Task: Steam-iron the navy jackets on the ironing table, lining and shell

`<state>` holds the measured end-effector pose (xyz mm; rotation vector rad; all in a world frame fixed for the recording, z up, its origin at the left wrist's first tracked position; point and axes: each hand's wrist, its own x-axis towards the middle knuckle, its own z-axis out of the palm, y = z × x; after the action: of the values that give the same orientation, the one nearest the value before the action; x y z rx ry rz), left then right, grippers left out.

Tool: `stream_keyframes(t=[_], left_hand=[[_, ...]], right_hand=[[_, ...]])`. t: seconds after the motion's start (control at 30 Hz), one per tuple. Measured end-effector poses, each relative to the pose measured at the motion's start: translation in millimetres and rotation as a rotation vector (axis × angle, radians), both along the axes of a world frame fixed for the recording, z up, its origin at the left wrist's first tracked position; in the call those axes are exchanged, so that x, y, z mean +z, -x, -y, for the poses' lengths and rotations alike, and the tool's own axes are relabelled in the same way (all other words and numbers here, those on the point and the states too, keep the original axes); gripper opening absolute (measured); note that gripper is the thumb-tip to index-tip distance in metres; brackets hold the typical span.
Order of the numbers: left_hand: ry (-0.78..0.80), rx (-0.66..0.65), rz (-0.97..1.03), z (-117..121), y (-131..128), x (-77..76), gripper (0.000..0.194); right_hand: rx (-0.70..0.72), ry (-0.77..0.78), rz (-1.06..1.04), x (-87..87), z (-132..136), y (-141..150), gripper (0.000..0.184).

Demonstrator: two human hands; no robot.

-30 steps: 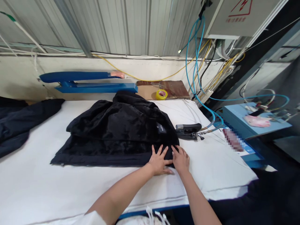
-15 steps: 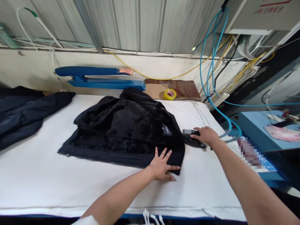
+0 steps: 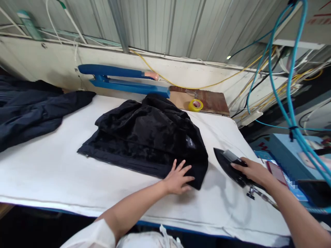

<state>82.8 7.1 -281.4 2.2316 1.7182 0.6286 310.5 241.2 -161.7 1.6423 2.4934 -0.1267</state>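
Note:
A black furry jacket (image 3: 147, 134) lies folded on the white padded ironing table (image 3: 51, 172). My left hand (image 3: 178, 177) rests flat on its near right corner, fingers spread. My right hand (image 3: 252, 171) is wrapped round the handle of a black steam iron (image 3: 229, 163), held tilted with its nose toward the jacket, just right of the garment. A small label (image 3: 190, 142) shows on the jacket near my left hand.
A dark blue garment (image 3: 28, 110) lies at the table's far left. A blue sleeve board (image 3: 124, 81), a wooden board (image 3: 207, 100) and a yellow tape roll (image 3: 195, 105) sit at the back. Blue hoses (image 3: 284, 86) hang at the right over a blue cabinet (image 3: 284, 151).
My right hand left the jacket, reached to the iron at the right, gripped it and brought it nearer the table's front edge. My left hand stayed on the jacket corner.

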Motion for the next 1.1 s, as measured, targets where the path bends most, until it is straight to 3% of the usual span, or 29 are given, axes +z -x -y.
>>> stream_keyframes(t=[0.07, 0.13, 0.23, 0.3, 0.4, 0.6, 0.7, 0.8, 0.97, 1.1], left_hand=[[-0.071, 0.167, 0.043, 16, 18, -4.0, 0.031], [-0.126, 0.333, 0.064, 34, 43, -8.6, 0.028], [-0.164, 0.486, 0.038, 60, 83, -13.7, 0.023], [-0.153, 0.554, 0.006, 76, 107, -16.1, 0.019], [-0.140, 0.675, -0.022, 101, 137, -20.3, 0.018], [-0.198, 0.961, -0.090, 151, 193, -30.2, 0.012], [-0.217, 1.014, -0.095, 173, 213, -31.0, 0.009], [-0.233, 1.026, -0.081, 185, 220, -29.0, 0.014], [-0.159, 0.942, -0.160, 184, 212, -27.4, 0.019], [-0.095, 1.070, -0.240, 186, 214, -31.4, 0.040]], right_hand=[[0.077, 0.126, 0.036, 13.9, 29, 20, 0.057], [0.205, 0.202, 0.074, 15.9, 63, 48, 0.060], [0.450, 0.248, 0.120, -0.5, 105, 88, 0.065], [0.544, 0.252, 0.154, -15.2, 120, 108, 0.068], [0.549, 0.228, 0.207, -28.5, 120, 124, 0.072], [0.493, 0.204, 0.216, -30.3, 94, 125, 0.068], [0.426, 0.225, 0.216, -33.6, 92, 121, 0.069], [0.394, 0.203, 0.212, -36.8, 92, 118, 0.074], [0.590, 0.222, 0.236, -33.3, 91, 119, 0.070], [0.580, 0.214, 0.239, -32.5, 92, 123, 0.071]])
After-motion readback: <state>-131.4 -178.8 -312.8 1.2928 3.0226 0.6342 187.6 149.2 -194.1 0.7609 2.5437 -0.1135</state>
